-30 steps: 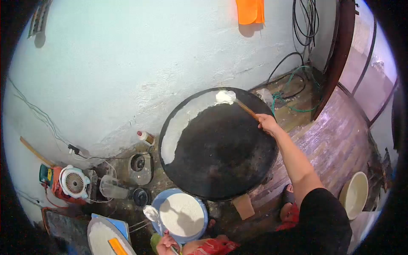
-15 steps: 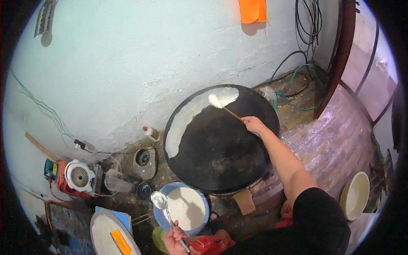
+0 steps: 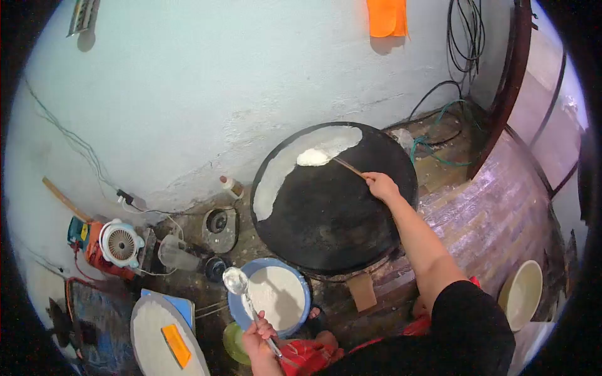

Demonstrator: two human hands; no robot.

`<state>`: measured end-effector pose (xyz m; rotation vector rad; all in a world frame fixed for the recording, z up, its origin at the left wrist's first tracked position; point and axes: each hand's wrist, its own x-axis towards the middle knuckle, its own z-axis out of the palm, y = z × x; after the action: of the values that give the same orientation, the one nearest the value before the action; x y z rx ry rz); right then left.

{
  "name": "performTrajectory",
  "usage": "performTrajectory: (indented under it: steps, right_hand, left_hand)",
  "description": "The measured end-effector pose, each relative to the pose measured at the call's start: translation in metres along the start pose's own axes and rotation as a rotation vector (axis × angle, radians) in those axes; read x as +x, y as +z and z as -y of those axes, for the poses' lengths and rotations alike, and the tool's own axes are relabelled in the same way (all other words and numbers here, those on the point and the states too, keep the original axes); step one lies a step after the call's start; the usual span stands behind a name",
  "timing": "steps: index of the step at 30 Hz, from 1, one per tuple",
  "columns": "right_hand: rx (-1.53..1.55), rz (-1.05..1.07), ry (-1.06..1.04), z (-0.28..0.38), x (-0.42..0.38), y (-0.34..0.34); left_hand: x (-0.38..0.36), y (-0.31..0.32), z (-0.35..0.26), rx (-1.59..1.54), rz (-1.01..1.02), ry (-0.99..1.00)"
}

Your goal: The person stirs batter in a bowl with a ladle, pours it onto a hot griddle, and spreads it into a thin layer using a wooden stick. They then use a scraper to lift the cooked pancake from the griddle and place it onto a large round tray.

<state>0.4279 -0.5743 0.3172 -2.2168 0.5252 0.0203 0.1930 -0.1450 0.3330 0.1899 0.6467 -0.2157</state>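
My right hand (image 3: 382,187) grips the wooden handle of a batter spreader (image 3: 348,167) over a large round black griddle (image 3: 332,225). The spreader's head is covered by, or hidden in, a mound of white batter (image 3: 313,157). A pale band of batter (image 3: 274,172) curves along the griddle's far left side. Closed around a metal ladle (image 3: 236,281), my left hand (image 3: 260,335) is near the front of a blue basin (image 3: 306,301). White batter fills much of that basin, and the ladle's batter-coated bowl is at its left rim.
Left of the basin are a clear plastic jug (image 3: 177,252), a small fan (image 3: 121,243) and an oval pale board (image 3: 153,332) with an orange scraper (image 3: 176,346). A bottle (image 3: 232,187) stands beside the griddle. A cream bowl (image 3: 522,294) is at right.
My right hand has shifted slightly right in view, while the spreader's head has moved down and left over the batter. My left hand still holds the ladle beside the basin. The camera view has shifted slightly.
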Motion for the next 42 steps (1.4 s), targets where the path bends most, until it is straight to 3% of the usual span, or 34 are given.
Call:
performTrajectory:
  steps: [1,4,8,11,12,15,17,20,24,25,27,29,30,31,33,35,38,41,42]
  right_hand:
    - [0.023,-0.035,0.069,0.003,-0.003,-0.002]
    - [-0.106,0.022,-0.157,-0.006,0.008,0.036]
    - [-0.218,0.111,-0.120,0.015,-0.032,-0.005]
    - [-0.168,-0.177,0.075,-0.016,-0.045,-0.019]
    - [-0.173,-0.171,0.074,-0.029,-0.038,-0.006]
    - [0.026,-0.035,-0.161,-0.028,-0.026,0.031]
    - [-0.112,0.068,-0.275,0.005,-0.040,0.043]
    - [-0.147,0.071,-0.122,0.033,-0.042,0.021]
    - [-0.156,0.135,-0.137,0.033,-0.039,0.049]
    - [-0.177,0.154,-0.239,0.035,-0.042,0.051]
    - [-0.230,0.249,-0.293,0.027,-0.046,0.032]
    - [-0.155,0.298,-0.201,0.019,-0.057,0.000]
    - [-0.199,0.147,-0.163,0.016,-0.070,-0.008]
    - [-0.205,0.150,-0.164,0.001,-0.064,0.001]
    - [0.018,-0.050,-0.132,-0.035,-0.041,0.036]
    - [-0.048,0.112,-0.315,-0.010,-0.053,0.057]
    - [-0.103,0.221,-0.329,0.017,-0.070,0.061]
    - [-0.141,0.201,-0.226,0.030,-0.080,0.029]
    - [-0.181,0.101,-0.187,0.027,-0.077,0.038]
  left_hand:
    - [0.000,-0.001,0.002,0.043,-0.005,0.010]
    - [-0.001,0.002,0.003,0.041,-0.015,0.047]
    - [-0.002,-0.002,0.001,0.053,0.024,0.039]
    - [-0.002,-0.004,0.000,0.051,0.055,0.024]
    - [-0.002,-0.006,0.001,0.051,0.053,0.030]
    - [-0.003,0.004,0.003,0.066,0.020,0.043]
    - [-0.003,0.006,0.006,0.074,-0.012,0.045]
    - [-0.005,0.000,0.004,0.073,0.033,0.043]
    - [-0.007,0.000,0.005,0.028,0.023,0.061]
    - [-0.007,0.002,0.005,0.026,0.023,0.062]
    - [-0.007,0.001,0.006,0.030,0.028,0.066]
    - [-0.006,-0.001,0.004,0.033,0.041,0.059]
    - [-0.007,-0.002,0.003,0.074,0.025,0.070]
    - [-0.007,-0.003,0.003,0.114,0.005,0.081]
    - [-0.007,-0.004,0.003,0.113,0.002,0.070]
    - [-0.006,-0.004,0.002,0.107,0.092,0.042]
    - [-0.009,-0.001,0.003,0.123,0.042,0.061]
    - [-0.012,0.004,0.004,0.119,0.038,0.069]
    - [-0.011,0.005,0.006,0.146,0.019,0.102]
